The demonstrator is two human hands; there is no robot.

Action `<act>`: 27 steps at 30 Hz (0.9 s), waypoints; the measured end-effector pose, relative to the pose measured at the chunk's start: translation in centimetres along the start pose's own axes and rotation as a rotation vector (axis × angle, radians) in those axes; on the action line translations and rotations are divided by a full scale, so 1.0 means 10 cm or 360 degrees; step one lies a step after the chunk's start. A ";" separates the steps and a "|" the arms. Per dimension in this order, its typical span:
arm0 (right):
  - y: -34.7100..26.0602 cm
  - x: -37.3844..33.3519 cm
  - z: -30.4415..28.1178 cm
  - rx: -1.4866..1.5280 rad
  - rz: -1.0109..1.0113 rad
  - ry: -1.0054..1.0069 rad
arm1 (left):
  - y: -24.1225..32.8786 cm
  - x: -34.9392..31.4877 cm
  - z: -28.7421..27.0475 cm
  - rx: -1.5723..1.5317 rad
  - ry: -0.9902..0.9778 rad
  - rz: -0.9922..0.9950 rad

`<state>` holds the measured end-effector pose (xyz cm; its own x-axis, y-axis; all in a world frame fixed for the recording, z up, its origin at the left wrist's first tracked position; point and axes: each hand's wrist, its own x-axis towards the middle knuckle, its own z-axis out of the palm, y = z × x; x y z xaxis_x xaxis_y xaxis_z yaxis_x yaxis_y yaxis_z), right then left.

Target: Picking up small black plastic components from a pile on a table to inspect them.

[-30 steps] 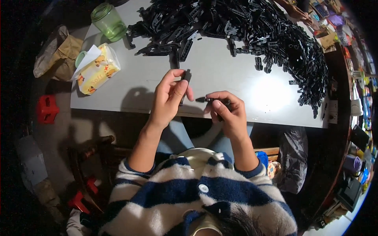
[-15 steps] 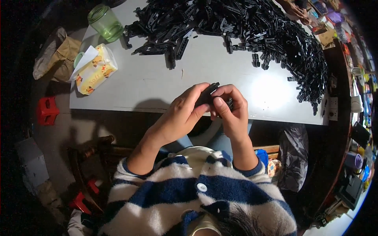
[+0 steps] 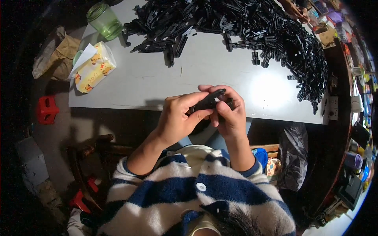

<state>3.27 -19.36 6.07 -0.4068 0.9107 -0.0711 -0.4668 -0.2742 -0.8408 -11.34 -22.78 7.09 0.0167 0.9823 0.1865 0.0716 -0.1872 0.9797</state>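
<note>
Just over the near edge of the white table [image 3: 141, 86], both my hands are closed around a small black plastic part [image 3: 208, 100]. My left hand [image 3: 175, 116] pinches its left side between thumb and fingers. The thumb and fingers of my right hand [image 3: 232, 114] grip its right end, where another dark bit shows between them. Fingers cover much of the part, so its exact kind is not visible. Across the far side of the table spreads a large heap of similar black plastic parts [image 3: 252, 27], with a few loose ones at its front edge.
A green glass jar [image 3: 104, 23] and a yellow-white tissue pack [image 3: 96, 69] stand at the table's left, beside a brown paper bag [image 3: 65, 55]. Another person's hand [image 3: 295, 11] shows at the far right. A red stool [image 3: 48, 109] is on the floor at left; crowded shelves [image 3: 358, 90] line the right.
The black part has turned in my hands, and its end now points more to the right. My right fingers have shifted behind it, and my left hand has dropped slightly.
</note>
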 end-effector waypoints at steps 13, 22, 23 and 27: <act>0.07 0.00 -0.13 0.0297 0.0013 -0.0143 | -0.01 -0.05 0.03 0.0275 -0.0042 0.0026; 0.13 0.30 -0.55 -0.0037 -0.0220 0.0400 | -0.10 0.04 -0.04 0.0536 -0.0242 -0.0012; -0.01 0.41 -0.59 -0.0054 -0.0108 0.0513 | -0.14 0.04 -0.09 0.0632 -0.0203 -0.0003; -0.17 0.99 -1.12 -0.0831 -0.0608 0.0463 | -0.34 0.14 -0.26 0.0742 -0.0044 0.0078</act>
<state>8.84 -6.38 0.82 -0.0296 0.9791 0.2010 -0.0680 0.1986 -0.9777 -14.20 -20.75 4.20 0.0573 0.9730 0.2237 0.5102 -0.2211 0.8312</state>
